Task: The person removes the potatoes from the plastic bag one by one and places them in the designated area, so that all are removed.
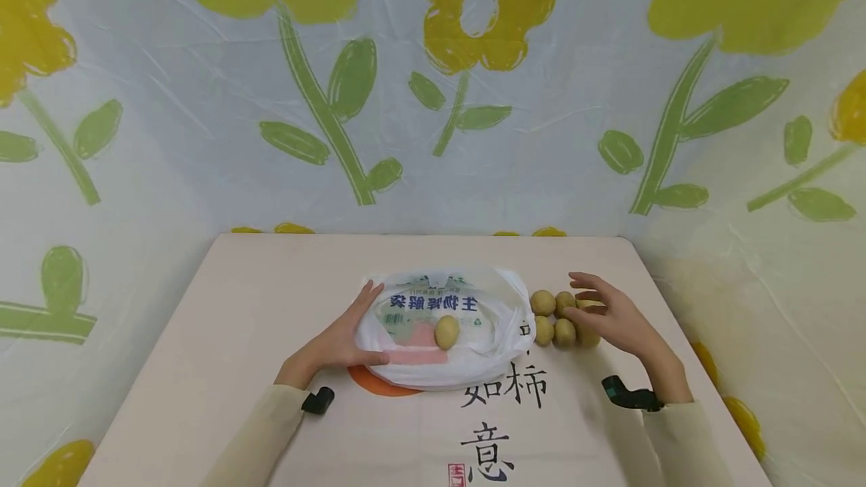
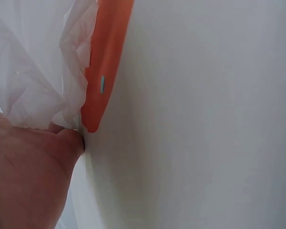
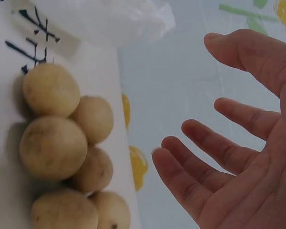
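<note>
A white plastic bag with mirrored green and pink print lies spread on the table. One potato rests on its printed plastic, amid the raised folds. My left hand steadies the bag's left end, fingers at the back and thumb along the front; in the left wrist view its palm side meets the crumpled plastic. Several potatoes sit clustered right of the bag. Over their right side, my right hand is raised with fingers apart, holding nothing; the right wrist view shows a gap between fingertips and potatoes.
The pale table bears black brush characters and a red stamp. An orange printed shape shows from under the bag's front left. Behind the table hangs a flower-patterned cloth. Dark straps sit at both wrists.
</note>
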Demonstrator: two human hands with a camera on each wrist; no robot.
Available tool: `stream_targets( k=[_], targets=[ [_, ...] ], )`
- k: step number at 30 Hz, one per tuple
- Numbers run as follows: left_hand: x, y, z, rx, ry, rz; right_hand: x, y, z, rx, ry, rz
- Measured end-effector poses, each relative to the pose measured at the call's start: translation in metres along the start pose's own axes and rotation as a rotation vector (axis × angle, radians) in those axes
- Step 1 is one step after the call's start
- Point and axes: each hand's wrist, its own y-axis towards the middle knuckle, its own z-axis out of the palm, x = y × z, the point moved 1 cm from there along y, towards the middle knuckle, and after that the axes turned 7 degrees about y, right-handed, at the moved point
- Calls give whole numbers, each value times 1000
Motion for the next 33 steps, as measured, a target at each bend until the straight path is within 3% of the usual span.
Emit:
stream_targets(
  k=[9, 21, 33],
  targets=[
    [0, 2, 0, 0, 30, -17, 25, 27, 16, 51, 6, -84],
    [-5, -1, 0, -30, 60, 30, 60, 55, 44, 153, 3, -189],
    [-6, -1, 1, -52, 61, 59, 89, 82, 83, 314, -8, -209]
  ],
)
